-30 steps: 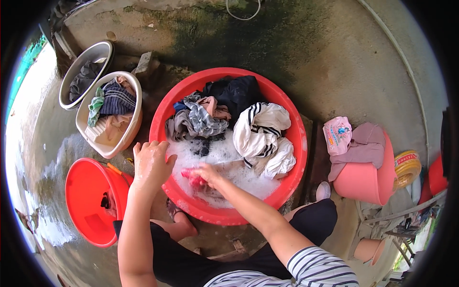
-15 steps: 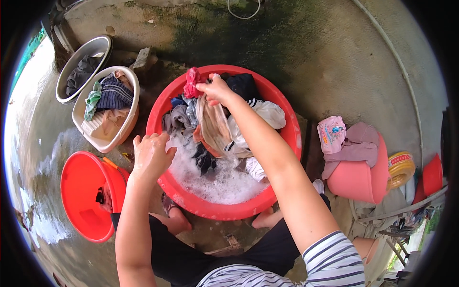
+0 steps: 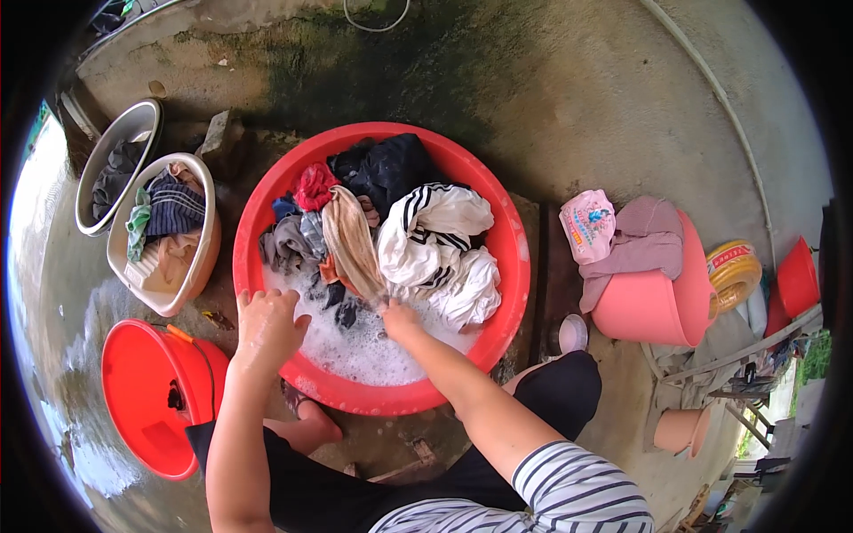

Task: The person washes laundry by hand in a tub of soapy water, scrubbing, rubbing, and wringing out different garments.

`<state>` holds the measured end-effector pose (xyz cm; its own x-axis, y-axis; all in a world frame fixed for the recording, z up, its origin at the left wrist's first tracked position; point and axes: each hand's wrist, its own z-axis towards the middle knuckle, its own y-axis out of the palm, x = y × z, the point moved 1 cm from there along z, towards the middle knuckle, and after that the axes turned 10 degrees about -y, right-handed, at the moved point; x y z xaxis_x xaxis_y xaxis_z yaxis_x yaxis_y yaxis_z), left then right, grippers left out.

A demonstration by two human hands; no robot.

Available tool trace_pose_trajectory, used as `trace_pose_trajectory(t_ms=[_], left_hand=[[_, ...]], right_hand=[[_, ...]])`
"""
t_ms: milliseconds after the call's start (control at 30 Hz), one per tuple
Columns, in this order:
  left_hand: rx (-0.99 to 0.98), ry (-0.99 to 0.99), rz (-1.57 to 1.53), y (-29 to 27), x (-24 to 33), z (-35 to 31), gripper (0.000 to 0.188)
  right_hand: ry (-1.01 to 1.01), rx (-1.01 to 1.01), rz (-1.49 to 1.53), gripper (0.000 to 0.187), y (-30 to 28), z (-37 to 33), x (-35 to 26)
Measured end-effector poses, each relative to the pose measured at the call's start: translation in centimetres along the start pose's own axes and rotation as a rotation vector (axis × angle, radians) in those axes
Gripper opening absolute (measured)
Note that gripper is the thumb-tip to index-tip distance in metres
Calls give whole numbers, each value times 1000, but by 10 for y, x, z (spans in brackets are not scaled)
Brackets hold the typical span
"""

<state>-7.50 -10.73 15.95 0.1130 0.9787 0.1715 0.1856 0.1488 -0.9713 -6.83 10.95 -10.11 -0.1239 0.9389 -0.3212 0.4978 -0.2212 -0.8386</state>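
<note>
A large red tub (image 3: 251, 204) holds wet laundry and foamy water (image 3: 355, 355). My right hand (image 3: 400, 320) reaches down to the suds beside the lower end of a long beige cloth (image 3: 348, 233). Its fingers look curled, partly lost in foam; what they hold, if anything, cannot be made out. Over the tub's left rim hangs my left hand (image 3: 271, 327), wet, its fingers apart and nothing in them. White garments with black stripes (image 3: 431, 231) lie right of the beige cloth. Behind it are a red cloth (image 3: 314, 186) and black clothing (image 3: 391, 171); a grey one (image 3: 289, 244) sits left.
To the left stand a grey basin (image 3: 87, 191) and a cream basin (image 3: 211, 244), both with clothes, and a red bucket (image 3: 120, 382). On the right, garments drape over a pink bucket (image 3: 653, 306) beside a coiled yellow hose (image 3: 736, 275). A concrete wall (image 3: 551, 89) rises behind.
My right hand has come down from the back of the tub to the suds. The red cloth now rests on the pile. My left hand stays raised near the left rim. The whole view has shifted slightly.
</note>
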Motion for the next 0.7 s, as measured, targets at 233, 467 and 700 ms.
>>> trace_pose_trajectory(t_ms=[233, 467, 700], left_hand=[[-68, 74, 85, 13, 15, -2, 25], [-325, 126, 165, 40, 12, -21, 26], [-282, 216, 107, 53, 42, -13, 15]], right_hand=[[-85, 86, -144, 40, 14, 0, -34], [0, 117, -89, 77, -28, 29, -63], [-190, -159, -440, 29, 23, -25, -6]])
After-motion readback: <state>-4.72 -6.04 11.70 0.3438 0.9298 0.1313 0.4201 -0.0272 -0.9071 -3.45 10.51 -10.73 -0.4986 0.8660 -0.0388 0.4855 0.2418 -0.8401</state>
